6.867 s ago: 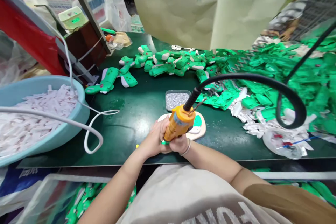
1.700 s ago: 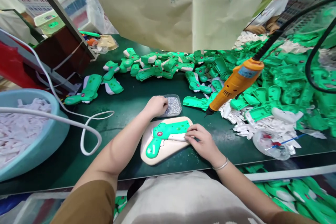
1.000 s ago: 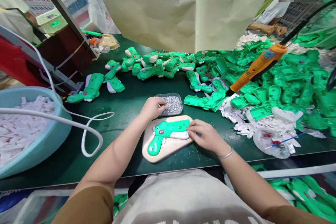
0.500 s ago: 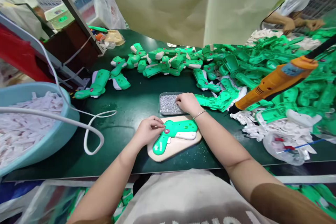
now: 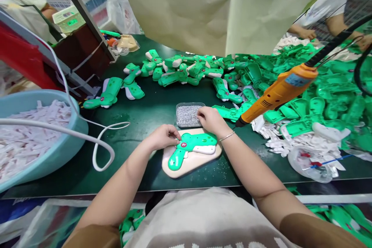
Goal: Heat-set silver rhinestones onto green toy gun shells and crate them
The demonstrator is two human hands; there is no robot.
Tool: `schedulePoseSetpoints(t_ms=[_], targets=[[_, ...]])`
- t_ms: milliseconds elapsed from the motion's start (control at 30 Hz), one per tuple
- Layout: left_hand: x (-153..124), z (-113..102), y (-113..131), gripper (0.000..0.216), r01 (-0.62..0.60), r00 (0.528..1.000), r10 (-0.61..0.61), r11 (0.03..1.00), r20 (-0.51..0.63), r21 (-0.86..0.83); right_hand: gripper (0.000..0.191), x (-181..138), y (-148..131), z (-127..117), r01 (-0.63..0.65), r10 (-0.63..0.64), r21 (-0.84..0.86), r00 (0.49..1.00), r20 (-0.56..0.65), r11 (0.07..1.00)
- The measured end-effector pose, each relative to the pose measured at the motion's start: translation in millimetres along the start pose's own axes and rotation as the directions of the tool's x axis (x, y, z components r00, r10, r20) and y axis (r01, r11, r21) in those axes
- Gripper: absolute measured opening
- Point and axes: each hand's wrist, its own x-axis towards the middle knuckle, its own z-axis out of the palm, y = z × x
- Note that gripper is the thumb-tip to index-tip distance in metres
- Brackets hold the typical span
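A green and white toy gun [image 5: 193,142] lies on a pale wedge-shaped board [image 5: 174,173] in front of me. My left hand [image 5: 165,138] is at the gun's upper left side, thumb and fingers pinched together; whatever they hold is too small to make out. Behind the board stands a clear tray of small silver screws [image 5: 186,115]. My right hand [image 5: 210,118] is over the tray's right end with its fingertips pinched; what is between them is hidden. To the right, an orange electric screwdriver [image 5: 276,95] hangs tilted, its tip pointing down left.
Several toy guns [image 5: 181,71] lie across the back of the green table. Green shell halves [image 5: 325,97] and white parts [image 5: 273,139] are heaped at right. A blue basin [image 5: 83,131] of white pieces stands left, beside a looping white cable [image 5: 101,159]. A co-worker's hands are at the far right.
The screwdriver has swung left, closer to my right forearm. My left hand has drawn slightly left on the gun. My right hand has shifted a little right and down at the tray.
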Motion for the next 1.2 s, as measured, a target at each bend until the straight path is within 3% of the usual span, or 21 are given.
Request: schedulePoseSetpoints(t_ms=[133,200,300,400,533,700,833,900,967,1100,1200], targets=[[9.9,-16.1,8.8,0.027,-0.019,0.983,0.012,0.999,0.182,0.036,0.020,-25.5,8.2,-6.6,0.112,-0.088,0.215,0.989,-0.118,0.970],[23.3,-18.5,17.4,0.022,-0.072,0.978,0.056,0.995,0.202,0.070,0.023,-42.8,9.1,-8.5,0.177,-0.136,0.307,0.979,-0.150,0.935],[55.6,-9.4,32.9,0.015,-0.151,0.986,0.168,0.928,-0.020,0.340,0.023,-67.0,2.7,-6.2,0.197,-0.151,0.414,0.978,-0.142,0.889],[88.0,6.0,41.4,0.010,-0.078,0.963,0.222,0.774,-0.153,0.629,0.017,-84.1,-7.2,3.0,0.163,-0.126,0.472,0.986,-0.109,0.867],[104.8,14.0,36.0,0.007,-0.049,0.971,0.194,0.739,-0.143,0.672,0.011,-95.5,-11.9,19.3,0.253,-0.203,0.420,0.966,-0.162,0.872],[98.3,8.9,31.4,0.013,-0.077,0.956,0.246,0.734,-0.158,0.674,0.018,-99.3,-10.9,26.0,0.417,-0.381,0.176,0.902,-0.202,0.892],[82.6,5.4,38.5,0.020,-0.081,0.932,0.288,0.756,-0.220,0.649,0.025,-102.0,-11.6,16.7,0.501,-0.495,0.035,0.863,-0.103,0.865],[62.7,4.4,40.1,0.020,-0.100,0.902,0.313,0.823,-0.298,0.559,0.026,-97.3,-9.3,9.5,0.536,-0.534,0.022,0.843,-0.058,0.844],[32.5,5.2,37.6,0.017,-0.132,0.869,0.301,0.905,-0.392,0.404,0.026,-82.4,-4.6,1.7,0.514,-0.512,0.039,0.857,-0.047,0.857],[-40.6,17.3,21.1,0.017,-0.123,0.865,0.191,0.977,-0.463,0.174,0.023,-22.8,4.4,-10.4,0.211,-0.217,-0.101,0.974,-0.057,0.972],[-79.4,34.2,6.2,0.017,-0.160,0.900,0.188,0.982,-0.393,0.105,0.018,19.8,3.9,-11.4,-0.010,0.036,-0.302,0.996,0.079,0.953]])
